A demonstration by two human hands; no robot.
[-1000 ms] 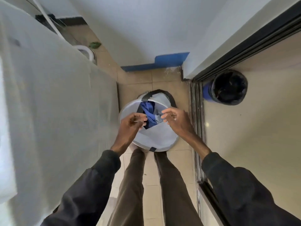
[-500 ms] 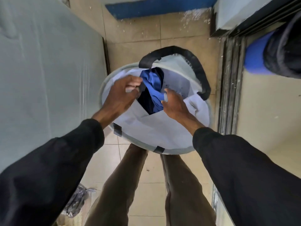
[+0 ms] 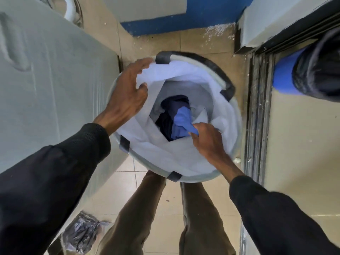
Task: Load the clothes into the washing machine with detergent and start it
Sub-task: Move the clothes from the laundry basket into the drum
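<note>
A round white laundry basket [image 3: 195, 173] with black handles stands on the tiled floor in front of my legs. Its white fabric liner [image 3: 176, 78] is spread wide. Inside lie a blue garment [image 3: 181, 120] and a dark navy garment [image 3: 171, 105]. My left hand [image 3: 127, 96] holds the liner back at the basket's left rim, thumb hooked inside. My right hand [image 3: 206, 138] reaches in from the right and pinches the blue garment. The washing machine [image 3: 46, 89], pale and plastic-covered, stands directly left of the basket.
A blue bin with a black bag [image 3: 309, 72] sits at the right beyond a sliding-door track [image 3: 257, 116]. A crumpled plastic bag [image 3: 82, 232] lies on the floor by my left leg. A blue-painted wall base [image 3: 184, 19] is behind the basket.
My head has come closer to the basket. My left hand pulled the liner outward to the left rim, widening the mouth. My right hand went deeper and took hold of the blue garment.
</note>
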